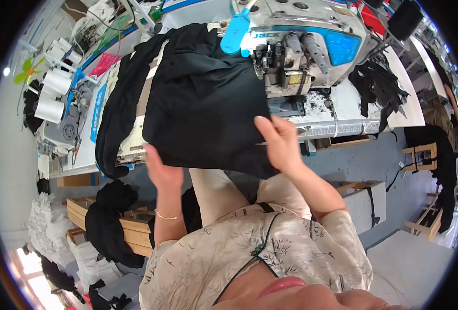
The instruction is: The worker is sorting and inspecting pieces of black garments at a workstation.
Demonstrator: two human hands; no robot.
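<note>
A wide piece of black cloth (203, 113) spreads from the sewing machine's bed toward my lap. At its right edge my right hand (280, 142) pinches it, thumb on top and fingers partly hidden. My left hand (165, 173) holds the near left corner, most of its fingers covered by the cloth. The white and blue industrial sewing machine (311, 51) stands just beyond, and the cloth's right side lies beside its needle and presser area. A second long black fabric bundle (118, 113) lies along the table left of the cloth.
Black scraps (376, 85) lie on the table right of the machine. A blue tag-like device (236, 32) hangs over the cloth. White thread cones (51, 108) stand at the left. Below are a wooden bench (136, 235) with black fabric and white fabric heaps (48, 230).
</note>
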